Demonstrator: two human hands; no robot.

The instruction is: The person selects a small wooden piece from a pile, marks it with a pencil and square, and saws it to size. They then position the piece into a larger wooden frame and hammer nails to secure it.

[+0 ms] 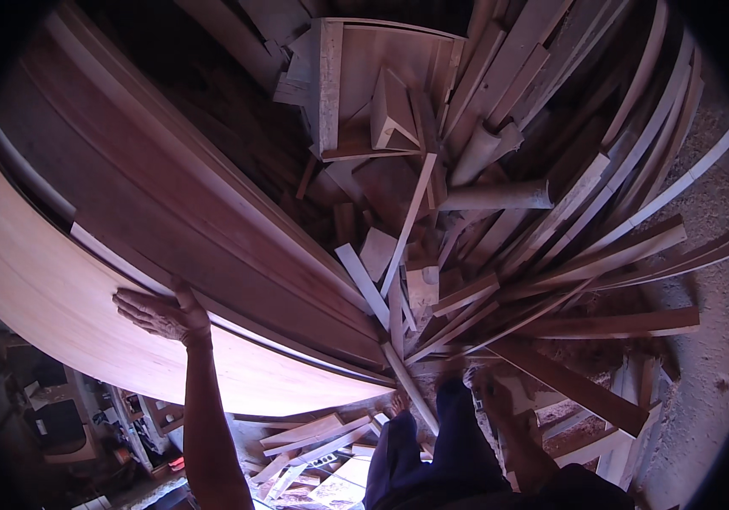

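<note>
My left hand [161,314] lies against the pale, smooth wooden sheet [50,297] at the left, close to its upper edge. Its fingers are stretched along the bright face, with the thumb apart over the edge. Behind this sheet lean darker, reddish-brown boards [127,183], packed side by side. My right forearm [530,450] comes in low on the right, and my right hand [485,391] hangs in shadow beside my trouser leg, near loose wooden strips. Its fingers are too dark to make out, and whatever they may hold cannot be seen.
An open wooden box frame [329,85] sits among offcuts at the far side. Long strips [619,327] fan out to the right, near two tubes [496,195]. A thin strip [411,387] slants close to my feet. More scraps [322,442] lie below the sheet; a rough pale surface [717,365] borders the right.
</note>
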